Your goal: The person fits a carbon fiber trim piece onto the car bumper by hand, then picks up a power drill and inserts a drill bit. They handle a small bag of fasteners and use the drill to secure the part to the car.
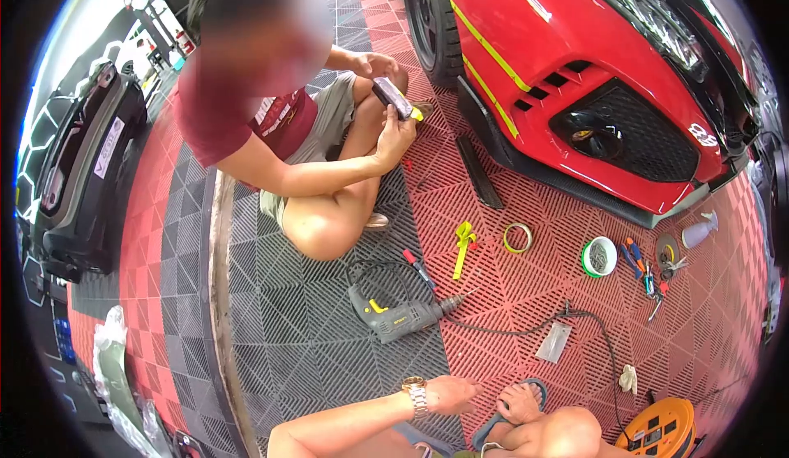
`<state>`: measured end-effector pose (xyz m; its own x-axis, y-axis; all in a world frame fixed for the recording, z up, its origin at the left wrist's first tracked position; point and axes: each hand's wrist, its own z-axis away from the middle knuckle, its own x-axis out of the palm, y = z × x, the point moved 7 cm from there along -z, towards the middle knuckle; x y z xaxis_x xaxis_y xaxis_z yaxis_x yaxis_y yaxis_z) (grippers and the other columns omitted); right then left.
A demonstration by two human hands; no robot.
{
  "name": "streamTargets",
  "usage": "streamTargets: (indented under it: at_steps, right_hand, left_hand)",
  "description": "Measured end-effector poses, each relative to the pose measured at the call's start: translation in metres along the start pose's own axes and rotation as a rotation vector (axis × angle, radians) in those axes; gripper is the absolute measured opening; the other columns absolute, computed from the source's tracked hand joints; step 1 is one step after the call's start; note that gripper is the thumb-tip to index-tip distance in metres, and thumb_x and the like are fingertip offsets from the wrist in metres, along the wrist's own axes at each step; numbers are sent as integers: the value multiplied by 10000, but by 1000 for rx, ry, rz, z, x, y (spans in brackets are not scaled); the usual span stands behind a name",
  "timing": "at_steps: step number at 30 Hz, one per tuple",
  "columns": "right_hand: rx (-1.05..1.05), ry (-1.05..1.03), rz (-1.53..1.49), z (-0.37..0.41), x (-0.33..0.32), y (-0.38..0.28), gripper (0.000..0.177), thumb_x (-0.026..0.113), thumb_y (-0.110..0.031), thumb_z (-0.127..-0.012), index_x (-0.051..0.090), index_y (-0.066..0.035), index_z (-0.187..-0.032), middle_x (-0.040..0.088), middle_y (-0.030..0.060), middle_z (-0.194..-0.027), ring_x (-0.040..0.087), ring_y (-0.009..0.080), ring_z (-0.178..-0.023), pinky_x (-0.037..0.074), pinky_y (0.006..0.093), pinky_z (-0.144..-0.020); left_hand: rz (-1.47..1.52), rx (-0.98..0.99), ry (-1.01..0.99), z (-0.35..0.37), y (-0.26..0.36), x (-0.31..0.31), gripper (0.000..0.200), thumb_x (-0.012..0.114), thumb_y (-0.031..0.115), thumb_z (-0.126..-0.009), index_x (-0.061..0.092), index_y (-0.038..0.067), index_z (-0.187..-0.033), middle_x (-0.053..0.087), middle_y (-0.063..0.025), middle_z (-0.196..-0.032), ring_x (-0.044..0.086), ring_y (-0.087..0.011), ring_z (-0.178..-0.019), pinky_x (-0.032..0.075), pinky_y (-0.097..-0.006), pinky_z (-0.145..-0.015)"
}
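My left hand [450,394], with a metal-band watch [415,396] on the wrist, hangs low in front of me beside my sandalled foot [519,403]. Its fingers look loosely stretched out, and nothing shows in them. My right hand is out of view. Nearest beyond my left hand lies a grey corded power drill [399,318], its bit pointing right. A red-and-dark pen-like tool [419,269] rests just behind the drill. To the right of it are a crumpled strip of yellow tape [461,252] and a tape roll [518,238].
A person [279,129] sits cross-legged, holding a small dark block [392,98] with yellow tape. A red car front [575,88] stands right, a black strip [477,170] beside it. A tub of screws [599,256], pliers [633,256], plastic bag [554,343] and orange cable reel [662,427] lie around.
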<state>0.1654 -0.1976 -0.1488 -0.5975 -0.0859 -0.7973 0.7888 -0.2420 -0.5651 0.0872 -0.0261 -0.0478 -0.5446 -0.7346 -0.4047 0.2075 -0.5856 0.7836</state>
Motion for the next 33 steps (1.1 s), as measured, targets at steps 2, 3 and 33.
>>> streamTargets:
  at_steps: [2, 3, 33]
  right_hand:
    - [-83, 48, 57, 4, 11, 8, 154, 594, -199, -778, 618, -53, -820, 584, 99, -877, 541, 263, -893, 362, 399, -844]
    - [-92, 52, 58, 5, 12, 9, 153, 594, -199, -777, 618, -53, -819, 583, 99, -876, 541, 263, -892, 362, 399, -844]
    - [-137, 108, 73, 11, 22, 15, 147, 576, -204, -769, 606, -64, -805, 563, 94, -865, 522, 265, -864, 351, 414, -814]
  left_hand:
    - [-11, -5, 23, 5, -2, -2, 528, 603, 296, -866, 470, -11, -1275, 556, -214, -1216, 560, -361, -1104, 477, -429, -905]
    - [-27, -5, 40, 7, -3, -2, 529, 599, 299, -868, 471, -10, -1278, 555, -215, -1219, 557, -357, -1111, 477, -427, -908]
    - [3, -2, 78, 40, 9, 15, 518, 580, 321, -886, 456, 5, -1277, 540, -178, -1204, 562, -353, -1074, 470, -425, -907]
